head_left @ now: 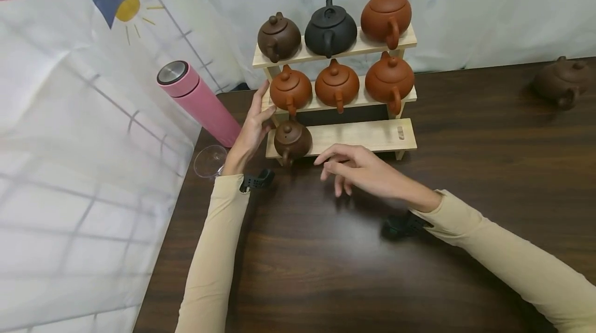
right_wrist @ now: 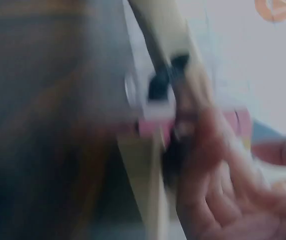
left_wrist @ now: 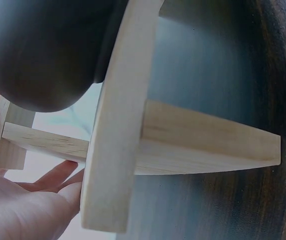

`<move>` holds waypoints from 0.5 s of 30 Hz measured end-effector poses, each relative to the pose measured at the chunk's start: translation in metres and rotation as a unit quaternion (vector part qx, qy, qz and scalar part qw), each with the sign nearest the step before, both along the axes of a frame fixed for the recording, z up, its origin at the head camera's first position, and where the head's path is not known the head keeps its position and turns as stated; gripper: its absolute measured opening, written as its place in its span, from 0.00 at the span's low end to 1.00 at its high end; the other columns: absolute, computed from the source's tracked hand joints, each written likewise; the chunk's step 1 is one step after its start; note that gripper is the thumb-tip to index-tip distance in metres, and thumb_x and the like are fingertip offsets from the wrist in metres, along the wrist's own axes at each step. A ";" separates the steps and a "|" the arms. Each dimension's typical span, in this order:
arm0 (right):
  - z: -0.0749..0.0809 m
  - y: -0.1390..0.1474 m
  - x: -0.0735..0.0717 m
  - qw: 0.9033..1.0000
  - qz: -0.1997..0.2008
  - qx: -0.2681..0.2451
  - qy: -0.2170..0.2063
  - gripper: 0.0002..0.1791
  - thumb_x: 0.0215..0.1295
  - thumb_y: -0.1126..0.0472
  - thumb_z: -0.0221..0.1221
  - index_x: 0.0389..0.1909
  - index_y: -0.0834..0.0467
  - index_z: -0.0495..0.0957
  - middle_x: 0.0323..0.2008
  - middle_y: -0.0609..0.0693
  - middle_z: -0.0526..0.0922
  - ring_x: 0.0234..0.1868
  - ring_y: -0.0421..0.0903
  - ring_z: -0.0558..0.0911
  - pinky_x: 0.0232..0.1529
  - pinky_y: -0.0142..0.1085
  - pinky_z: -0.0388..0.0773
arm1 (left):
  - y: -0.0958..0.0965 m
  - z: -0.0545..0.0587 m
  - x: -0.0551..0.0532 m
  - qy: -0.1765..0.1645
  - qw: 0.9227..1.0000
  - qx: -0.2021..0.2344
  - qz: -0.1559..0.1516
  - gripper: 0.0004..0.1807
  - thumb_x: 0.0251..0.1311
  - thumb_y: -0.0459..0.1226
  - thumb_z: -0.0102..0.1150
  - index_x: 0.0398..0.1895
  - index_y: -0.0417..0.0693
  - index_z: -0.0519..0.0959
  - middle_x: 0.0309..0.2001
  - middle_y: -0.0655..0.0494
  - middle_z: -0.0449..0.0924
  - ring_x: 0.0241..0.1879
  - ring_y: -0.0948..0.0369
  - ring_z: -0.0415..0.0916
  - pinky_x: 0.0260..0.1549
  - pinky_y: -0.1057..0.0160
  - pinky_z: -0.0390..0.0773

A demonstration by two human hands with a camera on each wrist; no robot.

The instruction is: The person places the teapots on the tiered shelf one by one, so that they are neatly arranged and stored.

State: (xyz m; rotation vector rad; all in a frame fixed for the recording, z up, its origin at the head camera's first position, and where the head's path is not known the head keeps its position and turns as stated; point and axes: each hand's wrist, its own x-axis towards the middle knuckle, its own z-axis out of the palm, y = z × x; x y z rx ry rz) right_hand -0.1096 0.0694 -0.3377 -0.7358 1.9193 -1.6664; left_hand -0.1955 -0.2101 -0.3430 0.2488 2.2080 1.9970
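A three-tier wooden rack [head_left: 363, 136] holds several clay teapots. My left hand [head_left: 252, 134] grips its left end by the middle shelf, with the thumb at the front in the head view. A dark brown teapot [head_left: 292, 141] sits at the left end of the bottom shelf, close to that hand. In the left wrist view a shelf end [left_wrist: 115, 125] hides part of the hand [left_wrist: 27, 205]. My right hand [head_left: 358, 167] hovers in front of the bottom shelf, right of that teapot, fingers loosely bent and holding nothing. The right wrist view is blurred.
Reddish teapots [head_left: 337, 85] line the middle shelf; a brown [head_left: 279, 38], a black [head_left: 330, 30] and a reddish one [head_left: 386, 12] stand on top. Another brown teapot [head_left: 563, 82] is far right on the table. A pink flask [head_left: 205, 105] and a clear glass object [head_left: 209, 161] stand left.
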 end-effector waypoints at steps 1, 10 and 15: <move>0.000 0.012 -0.001 1.000 0.008 0.004 0.009 0.13 0.83 0.65 0.50 0.59 0.64 0.78 0.43 0.64 0.84 0.29 0.53 0.84 0.29 0.39 0.80 | 0.000 -0.001 0.000 -0.003 1.000 0.000 -0.001 0.39 0.79 0.39 0.40 0.87 0.58 0.38 0.85 0.59 0.29 0.82 0.56 0.33 0.73 0.31 0.43; 0.010 0.154 -0.011 0.990 -0.027 0.080 0.110 0.13 0.83 0.68 0.49 0.55 0.60 0.81 0.38 0.55 0.85 0.30 0.52 0.81 0.30 0.40 0.78 | -0.002 -0.002 0.003 -0.009 1.000 0.023 0.012 0.39 0.79 0.35 0.38 0.87 0.55 0.37 0.85 0.55 0.33 0.75 0.55 0.48 0.64 0.46 0.60; -0.002 0.250 -0.025 0.973 -0.180 0.091 0.108 0.17 0.84 0.68 0.46 0.58 0.56 0.82 0.38 0.47 0.87 0.29 0.46 0.81 0.25 0.37 0.71 | -0.004 -0.003 0.003 -0.009 1.000 0.014 0.015 0.39 0.79 0.35 0.38 0.87 0.55 0.37 0.85 0.57 0.33 0.72 0.57 0.50 0.57 0.54 0.61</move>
